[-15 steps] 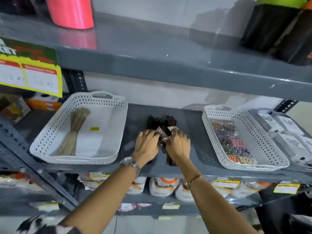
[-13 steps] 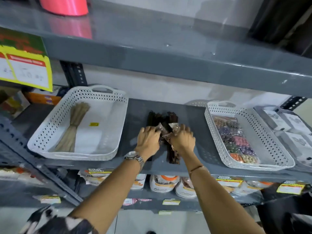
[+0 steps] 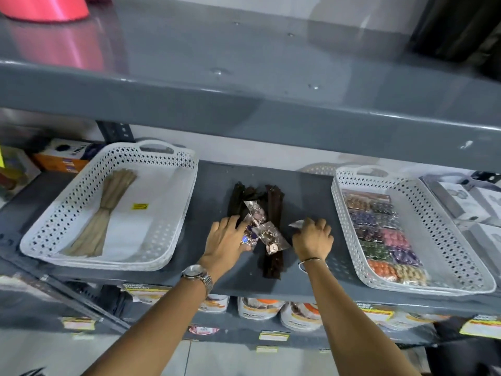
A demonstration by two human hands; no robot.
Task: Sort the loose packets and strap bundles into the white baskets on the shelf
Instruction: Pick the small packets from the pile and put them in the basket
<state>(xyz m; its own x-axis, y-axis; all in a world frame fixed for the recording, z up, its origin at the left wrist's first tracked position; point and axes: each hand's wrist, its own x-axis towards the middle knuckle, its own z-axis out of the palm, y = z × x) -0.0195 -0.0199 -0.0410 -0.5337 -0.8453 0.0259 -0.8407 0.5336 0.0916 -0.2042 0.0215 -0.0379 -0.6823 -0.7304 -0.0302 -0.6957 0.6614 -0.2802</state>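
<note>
Dark brown strap bundles [image 3: 273, 263] lie in a pile on the grey shelf [image 3: 211, 191] between two white baskets. A few clear packets of small beads [image 3: 271, 237] rest on top of them. My left hand [image 3: 226, 240] is at the pile's left side, fingers and thumb closed on a packet with blue beads [image 3: 248, 237]. My right hand [image 3: 313, 237] is just right of the pile, closed on a clear packet [image 3: 296, 224] of which only a corner shows. The left basket [image 3: 89, 183] holds one beige strap bundle [image 3: 108, 213]. The right basket [image 3: 439, 240] holds colourful bead packets [image 3: 379, 229].
The upper shelf [image 3: 244, 104] hangs low over the work area, with a pink tub [image 3: 43, 6] on it. Grey boxed goods [image 3: 461, 202] sit at the far right, cartons [image 3: 65, 156] behind the left basket. Pouches [image 3: 260, 308] and price tags [image 3: 273, 335] fill the shelf below.
My right hand has pulled away to the right of the pile with a packet. My left hand has stayed at the pile. The view has tilted slightly upward.
</note>
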